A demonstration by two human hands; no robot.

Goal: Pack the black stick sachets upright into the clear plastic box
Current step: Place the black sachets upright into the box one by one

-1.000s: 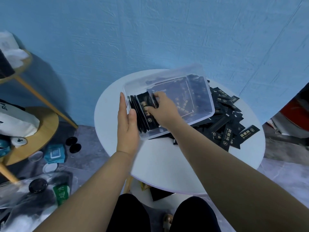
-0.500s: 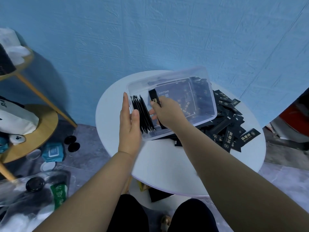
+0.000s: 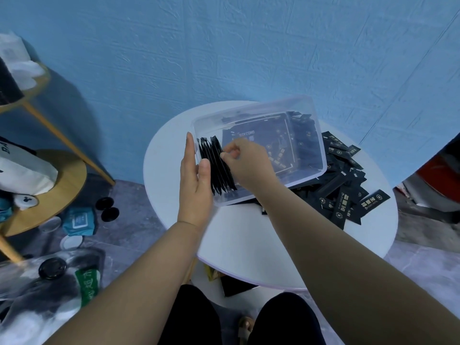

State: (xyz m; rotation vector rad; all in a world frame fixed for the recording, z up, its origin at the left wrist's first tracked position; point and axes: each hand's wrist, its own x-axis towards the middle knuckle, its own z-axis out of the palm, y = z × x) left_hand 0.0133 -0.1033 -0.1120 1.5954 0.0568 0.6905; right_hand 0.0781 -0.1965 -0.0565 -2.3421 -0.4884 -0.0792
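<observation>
The clear plastic box (image 3: pixel 319 135) lies tilted on the white round table (image 3: pixel 249 245), its right side resting on a pile of loose black stick sachets (image 3: pixel 348 195). A row of sachets (image 3: pixel 219 170) stands upright at the box's left end. My left hand (image 3: pixel 194 180) grips that end, palm outside the wall and thumb over the rim against the row. My right hand (image 3: pixel 249 163) is inside the box, fingertips bunched on the rightmost sachet at the top of the row. Dark flat packaging shows through the box's floor.
A wooden two-tier side table (image 3: pixel 62 185) with a white bag stands at the left. On the floor lie a blue wipes pack (image 3: pixel 79 220), two black lids (image 3: pixel 107 207) and a plastic bag (image 3: pixel 49 282). A red object (image 3: pixel 443 175) is at the right. A blue wall rises behind.
My right hand lifted one sachet upright, then brought it left and down against the standing row. The left hand kept its hold on the box's end.
</observation>
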